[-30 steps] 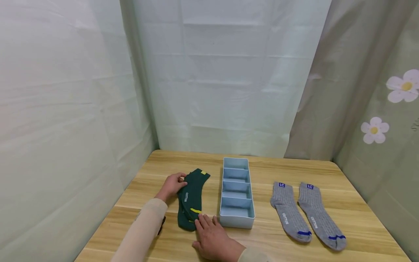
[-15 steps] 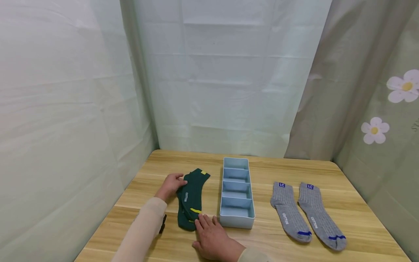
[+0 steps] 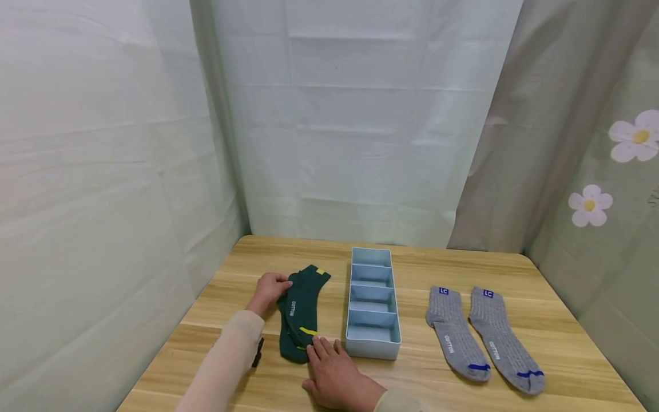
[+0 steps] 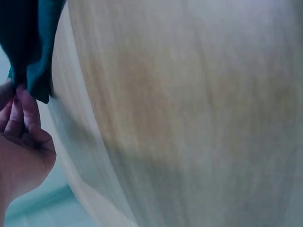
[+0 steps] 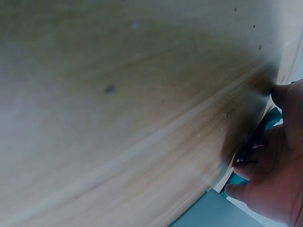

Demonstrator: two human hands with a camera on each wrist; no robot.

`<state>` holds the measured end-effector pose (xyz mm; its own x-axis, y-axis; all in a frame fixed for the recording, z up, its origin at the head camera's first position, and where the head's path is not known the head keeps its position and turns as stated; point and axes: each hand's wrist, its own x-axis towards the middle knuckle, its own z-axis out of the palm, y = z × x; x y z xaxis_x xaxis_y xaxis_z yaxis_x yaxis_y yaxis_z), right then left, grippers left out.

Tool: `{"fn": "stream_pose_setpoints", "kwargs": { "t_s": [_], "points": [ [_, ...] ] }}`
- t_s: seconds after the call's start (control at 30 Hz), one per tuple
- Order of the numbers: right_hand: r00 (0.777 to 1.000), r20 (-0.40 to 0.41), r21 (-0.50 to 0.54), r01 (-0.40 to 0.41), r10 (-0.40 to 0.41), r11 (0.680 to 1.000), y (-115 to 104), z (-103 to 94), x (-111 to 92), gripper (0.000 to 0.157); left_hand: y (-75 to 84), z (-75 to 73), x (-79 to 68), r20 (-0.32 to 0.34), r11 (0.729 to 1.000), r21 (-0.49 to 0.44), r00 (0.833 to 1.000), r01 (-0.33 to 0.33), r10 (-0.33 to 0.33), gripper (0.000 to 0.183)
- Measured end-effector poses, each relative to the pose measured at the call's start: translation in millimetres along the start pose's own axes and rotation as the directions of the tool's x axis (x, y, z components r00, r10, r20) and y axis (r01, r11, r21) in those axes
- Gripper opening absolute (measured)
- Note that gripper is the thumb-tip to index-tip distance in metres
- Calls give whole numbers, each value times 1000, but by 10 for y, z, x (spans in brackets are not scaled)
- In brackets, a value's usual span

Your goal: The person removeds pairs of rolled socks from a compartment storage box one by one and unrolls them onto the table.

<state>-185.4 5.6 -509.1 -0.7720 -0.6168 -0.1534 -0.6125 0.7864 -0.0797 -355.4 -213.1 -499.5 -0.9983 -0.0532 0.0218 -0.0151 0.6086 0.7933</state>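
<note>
Two dark green socks (image 3: 305, 303) with yellow marks and "COTTON" lettering lie overlapped on the table, left of centre. My left hand (image 3: 269, 290) is at their upper left edge; in the left wrist view its thumb and fingers (image 4: 29, 111) pinch the green fabric (image 4: 38, 52). Lower down, my right hand (image 3: 334, 372) lies with its fingers stretched out, fingertips right at the toe end of the socks. Some green cloth (image 5: 272, 118) shows past the fingers in the right wrist view.
A pale blue box (image 3: 373, 349) with several compartments in a row stands just right of the green socks. Further right lie two grey socks (image 3: 457, 335) with blue marks, side by side. Pale curtains (image 3: 334, 143) hang behind the wooden table (image 3: 412, 389) and at its sides.
My left hand has shifted very slightly at the edge of the green socks. The right hand, the socks and the box have stayed in place.
</note>
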Motion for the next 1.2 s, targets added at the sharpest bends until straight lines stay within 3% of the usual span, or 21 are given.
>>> {"fn": "stream_pose_setpoints", "kwargs": {
  "t_s": [0.13,0.43,0.6,0.8,0.9,0.97,1.07,1.13,1.2],
  "points": [
    [1000,-8,-14,0,0,1000,-5,3,-8,68,-29,-55,-5,-55,1000,-17,998,10,-11,16],
    [1000,0,-24,-2,2,1000,-2,2,7,68,-236,-313,-28,-91,999,-8,995,36,-36,20],
    [1000,8,-20,-4,4,1000,-1,-1,14,69,-412,-509,-41,-137,999,44,990,22,-16,24],
    [1000,8,-18,-3,3,1000,2,-11,6,68,-524,-708,-55,-157,993,101,987,56,-39,30],
    [1000,-3,-17,4,-4,1000,9,-4,1,68,-504,-709,-69,-150,981,192,989,11,18,35],
    [1000,-8,-18,7,-7,1000,11,0,-4,68,-468,-670,-75,-122,950,306,988,-56,97,37],
    [1000,-8,-16,7,-7,1000,12,7,1,68,-405,-572,-94,-11,866,465,977,-183,212,39],
    [1000,-6,-19,3,-3,1000,6,4,4,68,-374,-505,-115,108,823,509,968,-251,228,45],
    [1000,-3,-19,3,-3,1000,3,3,9,68,-359,-453,-155,222,813,512,957,-279,188,62]
  ]
}}
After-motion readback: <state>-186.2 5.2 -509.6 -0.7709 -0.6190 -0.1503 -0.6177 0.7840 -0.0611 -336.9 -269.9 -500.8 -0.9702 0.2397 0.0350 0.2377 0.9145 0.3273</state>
